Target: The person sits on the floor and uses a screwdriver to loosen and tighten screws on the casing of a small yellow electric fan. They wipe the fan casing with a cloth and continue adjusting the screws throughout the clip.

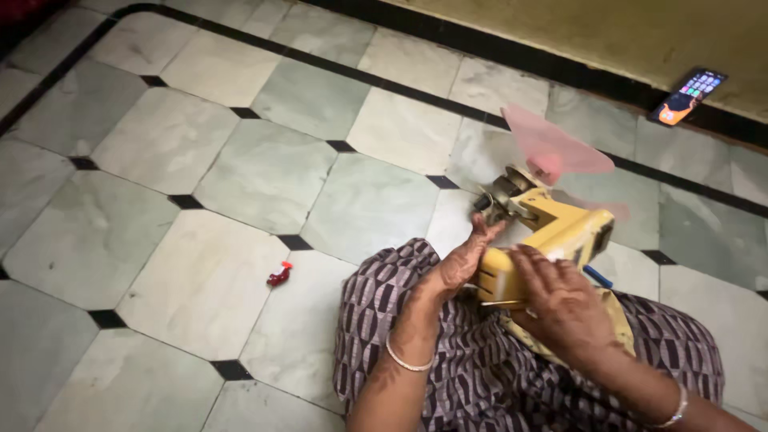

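A small yellow fan (560,232) rests on my lap, its pink blades (552,148) blurred and pointing away from me, with a metal motor hub (504,192) behind them. My left hand (464,260) presses against the left side of the yellow body, fingertips reaching up toward the hub. My right hand (560,300) lies over the lower part of the body, fingers curled around it. A thin metal piece (500,303) shows between the two hands. Both wrists carry bangles.
I sit on a pale marble tile floor (240,176) with black insets, in a patterned garment (448,360). A small red object (279,275) lies on the floor to my left. A phone (688,96) with a lit screen leans against the yellow wall at the upper right.
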